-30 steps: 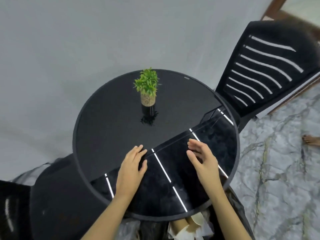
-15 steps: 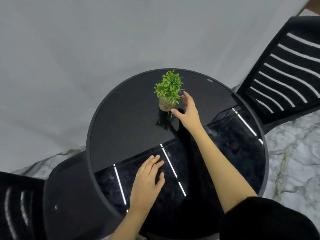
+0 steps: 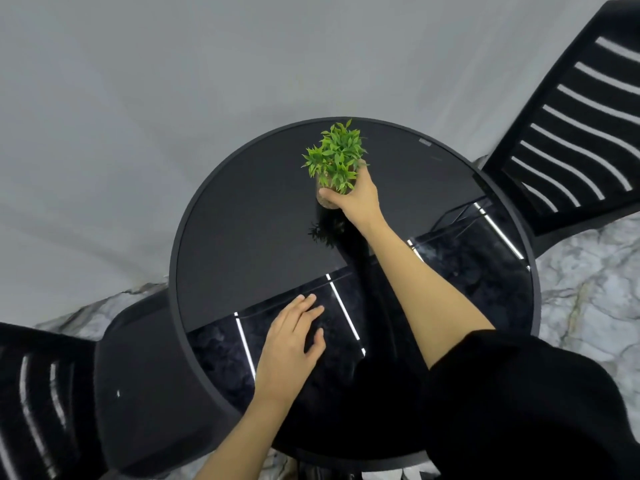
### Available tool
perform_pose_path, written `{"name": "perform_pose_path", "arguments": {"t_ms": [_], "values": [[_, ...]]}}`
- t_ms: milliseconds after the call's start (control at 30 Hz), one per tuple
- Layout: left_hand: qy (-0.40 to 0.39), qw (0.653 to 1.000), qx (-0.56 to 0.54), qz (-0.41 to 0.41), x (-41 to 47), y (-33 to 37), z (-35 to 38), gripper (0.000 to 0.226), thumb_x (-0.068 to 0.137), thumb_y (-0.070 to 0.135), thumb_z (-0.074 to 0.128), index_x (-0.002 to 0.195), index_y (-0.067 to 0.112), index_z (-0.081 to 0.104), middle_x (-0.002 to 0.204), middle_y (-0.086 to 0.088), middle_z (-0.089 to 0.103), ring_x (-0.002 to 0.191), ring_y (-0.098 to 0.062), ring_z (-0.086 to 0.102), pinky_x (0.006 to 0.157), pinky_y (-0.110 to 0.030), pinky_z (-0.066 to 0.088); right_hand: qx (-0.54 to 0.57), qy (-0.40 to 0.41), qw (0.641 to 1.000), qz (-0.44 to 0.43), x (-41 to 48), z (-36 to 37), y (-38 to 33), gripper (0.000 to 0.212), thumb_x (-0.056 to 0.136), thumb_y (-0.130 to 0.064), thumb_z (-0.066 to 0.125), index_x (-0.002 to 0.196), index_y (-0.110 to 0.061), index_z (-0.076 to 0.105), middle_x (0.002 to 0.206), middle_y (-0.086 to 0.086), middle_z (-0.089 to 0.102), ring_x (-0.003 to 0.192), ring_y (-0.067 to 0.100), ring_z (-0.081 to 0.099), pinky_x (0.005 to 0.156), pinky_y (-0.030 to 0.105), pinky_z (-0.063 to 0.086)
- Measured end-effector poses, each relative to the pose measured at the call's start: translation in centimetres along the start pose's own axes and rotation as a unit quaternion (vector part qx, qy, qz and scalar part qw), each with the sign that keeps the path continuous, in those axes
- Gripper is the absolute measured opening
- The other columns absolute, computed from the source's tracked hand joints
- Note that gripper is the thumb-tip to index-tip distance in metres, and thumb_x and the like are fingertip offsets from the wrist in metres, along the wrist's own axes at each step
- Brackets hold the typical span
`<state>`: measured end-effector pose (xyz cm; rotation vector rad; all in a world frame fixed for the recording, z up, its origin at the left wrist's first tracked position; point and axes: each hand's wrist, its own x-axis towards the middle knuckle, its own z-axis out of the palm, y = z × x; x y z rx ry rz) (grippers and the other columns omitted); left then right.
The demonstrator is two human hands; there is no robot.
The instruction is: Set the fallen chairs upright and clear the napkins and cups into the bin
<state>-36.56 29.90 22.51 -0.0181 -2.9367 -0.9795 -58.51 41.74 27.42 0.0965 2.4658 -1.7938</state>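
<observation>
A round black glass table (image 3: 242,244) fills the middle of the view. My right hand (image 3: 356,195) reaches across it and is closed around the pot of a small green plant (image 3: 334,161) at the far side. My left hand (image 3: 291,344) lies flat on the near part of the tabletop, fingers apart, holding nothing. One black slatted chair (image 3: 581,133) stands upright at the right of the table. A second black chair (image 3: 138,382) stands at the lower left, its seat tucked against the table rim. No napkins or cups show on the table.
A grey wall (image 3: 173,98) rises behind the table. Marble floor (image 3: 588,299) shows to the right and at the lower left. Something white (image 3: 391,475) peeks out below the table's near edge.
My right hand has closed around the plant's pot, having reached forward from the near tabletop. My left hand has stayed flat on the glass.
</observation>
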Motion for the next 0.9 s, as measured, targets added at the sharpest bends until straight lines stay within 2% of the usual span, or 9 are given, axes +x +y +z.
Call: {"name": "perform_pose_path", "arguments": {"t_ms": [100, 200, 333, 433, 567, 733, 767, 833, 900], "values": [[-0.007, 1.000, -0.008, -0.004, 0.1, 0.1, -0.1, 0.035, 0.086, 0.029, 0.051, 0.120, 0.022, 0.059, 0.135, 0.011, 0.053, 0.131, 0.001, 0.032, 0.111, -0.024, 0.014, -0.006, 0.002, 1.000, -0.002, -1.7, -0.7, -0.2, 0.064, 0.072, -0.015, 0.077, 0.125, -0.013, 0.041, 0.108, -0.005, 0.055, 0.099, 0.010, 0.052, 0.082, 0.012, 0.036], [-0.013, 1.000, -0.012, -0.007, 0.1, 0.1, -0.2, 0.034, 0.088, 0.025, 0.056, 0.122, 0.022, 0.058, 0.136, 0.011, 0.052, 0.133, -0.001, 0.034, 0.111, -0.022, 0.014, 0.005, 0.015, 1.000, -0.010, -4.4, -1.6, 0.0, 0.062, 0.071, -0.013, 0.077, 0.122, -0.015, 0.043, 0.108, -0.005, 0.057, 0.100, 0.010, 0.053, 0.087, 0.020, 0.038], [-0.004, 1.000, -0.020, 0.002, 0.1, 0.2, -0.2, 0.036, 0.089, 0.030, 0.049, 0.122, 0.019, 0.058, 0.136, 0.008, 0.053, 0.133, -0.004, 0.036, 0.112, -0.025, 0.024, 0.031, 0.045, 0.998, -0.001, -8.9, -2.9, 0.8, 0.058, 0.072, -0.013, 0.076, 0.117, -0.023, 0.042, 0.107, -0.006, 0.058, 0.096, 0.007, 0.055, 0.080, 0.009, 0.040], [-0.004, 1.000, -0.018, 0.009, 0.1, 0.1, -0.1, 0.040, 0.089, 0.034, 0.044, 0.122, 0.018, 0.059, 0.136, 0.006, 0.054, 0.132, -0.006, 0.037, 0.113, -0.026, 0.027, 0.041, 0.063, 0.997, 0.002, -11.6, -4.0, 1.9, 0.057, 0.072, -0.012, 0.077, 0.117, -0.023, 0.044, 0.105, -0.007, 0.060, 0.097, 0.005, 0.059, 0.082, 0.010, 0.043], [-0.008, 0.999, -0.038, 0.002, 0.1, 0.1, -0.1, 0.034, 0.089, 0.019, 0.057, 0.123, 0.016, 0.059, 0.136, 0.004, 0.053, 0.134, -0.010, 0.039, 0.114, -0.030, 0.030, 0.035, 0.075, 0.997, 0.009, -13.6, -4.5, 3.1, 0.054, 0.071, -0.013, 0.077, 0.112, -0.027, 0.045, 0.100, -0.014, 0.061, 0.094, -0.004, 0.058, 0.078, 0.007, 0.043], [-0.008, 0.999, -0.042, 0.008, 0.2, 0.1, -0.2, 0.033, 0.089, 0.018, 0.058, 0.122, 0.015, 0.059, 0.135, 0.004, 0.053, 0.133, -0.011, 0.039, 0.113, -0.030, 0.030, 0.024, 0.071, 0.997, 0.024, -14.1, -4.6, 2.9, 0.057, 0.072, -0.011, 0.076, 0.116, -0.025, 0.043, 0.108, -0.008, 0.058, 0.097, 0.004, 0.056, 0.078, 0.003, 0.041], [-0.006, 0.999, -0.044, 0.010, 0.2, 0.1, -0.2, 0.034, 0.089, 0.018, 0.058, 0.122, 0.015, 0.059, 0.136, 0.004, 0.053, 0.133, -0.011, 0.039, 0.113, -0.030, 0.030, 0.013, 0.062, 0.998, 0.027, -14.1, -4.7, 3.1, 0.059, 0.072, -0.009, 0.075, 0.120, -0.021, 0.042, 0.114, -0.005, 0.056, 0.101, 0.008, 0.055, 0.082, 0.004, 0.041], [-0.003, 0.999, -0.049, 0.013, 0.2, -0.2, 0.0, 0.034, 0.089, 0.018, 0.058, 0.123, 0.015, 0.059, 0.136, 0.004, 0.053, 0.134, -0.011, 0.038, 0.114, -0.031, 0.030, -0.015, 0.044, 0.998, 0.032, -14.7, -5.1, 3.3, 0.071, 0.072, -0.008, 0.075, 0.131, -0.015, 0.037, 0.129, 0.001, 0.049, 0.115, 0.013, 0.050, 0.097, 0.019, 0.040], [0.001, 0.998, -0.064, -0.002, 0.3, -0.1, -0.1, 0.034, 0.089, 0.017, 0.058, 0.123, 0.016, 0.058, 0.136, 0.005, 0.052, 0.134, -0.010, 0.037, 0.114, -0.032, 0.031, -0.027, 0.047, 0.998, 0.041, -15.8, -5.7, 3.0, 0.079, 0.072, -0.007, 0.074, 0.137, -0.018, 0.031, 0.140, 0.002, 0.039, 0.129, 0.016, 0.040, 0.105, 0.030, 0.034]]}}
